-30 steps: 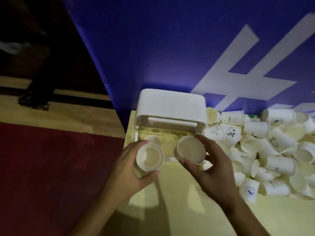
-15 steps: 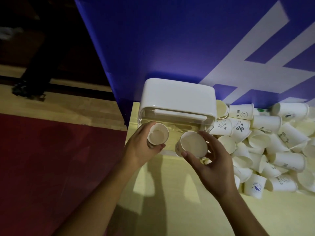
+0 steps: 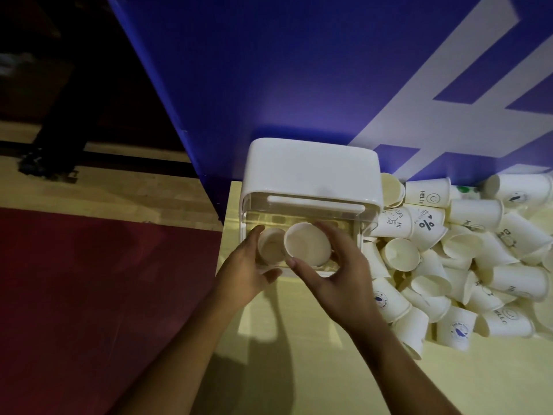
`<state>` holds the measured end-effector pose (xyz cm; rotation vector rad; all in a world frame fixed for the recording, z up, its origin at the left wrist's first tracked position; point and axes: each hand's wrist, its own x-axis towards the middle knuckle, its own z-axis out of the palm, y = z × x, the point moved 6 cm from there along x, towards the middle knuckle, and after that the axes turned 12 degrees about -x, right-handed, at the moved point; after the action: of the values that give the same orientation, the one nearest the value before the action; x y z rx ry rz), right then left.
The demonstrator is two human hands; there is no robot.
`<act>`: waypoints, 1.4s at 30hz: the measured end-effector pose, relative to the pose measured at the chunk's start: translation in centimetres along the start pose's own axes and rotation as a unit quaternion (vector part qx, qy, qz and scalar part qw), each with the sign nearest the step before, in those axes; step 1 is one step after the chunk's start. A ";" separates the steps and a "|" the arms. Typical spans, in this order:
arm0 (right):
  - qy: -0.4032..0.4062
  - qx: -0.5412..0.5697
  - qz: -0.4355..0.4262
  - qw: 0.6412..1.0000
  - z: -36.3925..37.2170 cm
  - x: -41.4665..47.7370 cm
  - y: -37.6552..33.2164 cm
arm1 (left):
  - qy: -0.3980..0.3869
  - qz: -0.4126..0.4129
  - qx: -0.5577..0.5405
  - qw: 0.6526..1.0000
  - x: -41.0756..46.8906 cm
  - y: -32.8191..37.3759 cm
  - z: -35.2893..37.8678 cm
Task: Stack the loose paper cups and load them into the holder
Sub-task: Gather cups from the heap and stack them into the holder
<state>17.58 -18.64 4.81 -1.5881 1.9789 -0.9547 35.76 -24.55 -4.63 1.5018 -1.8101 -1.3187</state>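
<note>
A white holder box (image 3: 311, 172) with a clear front stands at the table's back left corner. My left hand (image 3: 245, 274) grips a white paper cup (image 3: 270, 246), mouth towards me, at the holder's front opening. My right hand (image 3: 332, 280) holds a second, wider-looking cup (image 3: 306, 244) right beside it, thumb under the rim and fingers over the far side. The two cups touch. What lies inside the holder is hidden behind them.
A heap of several loose white printed cups (image 3: 466, 265) covers the table to the right of the holder. The pale yellow table (image 3: 299, 369) ends at a left edge over red floor (image 3: 89, 295). A blue wall with white marks (image 3: 329, 70) rises behind.
Both hands moved forward and closer together. The two cups, apart a second ago, now sit side by side and touching at the holder's front.
</note>
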 end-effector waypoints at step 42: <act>0.050 -0.108 0.142 0.983 -19.2 -1.8 10.9 | -0.037 0.180 -0.063 0.981 0.4 22.8 8.1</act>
<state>-2.62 -10.99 9.51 -1.3324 2.3693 -0.7414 17.71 -22.79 11.39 1.0104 -1.8947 -1.2915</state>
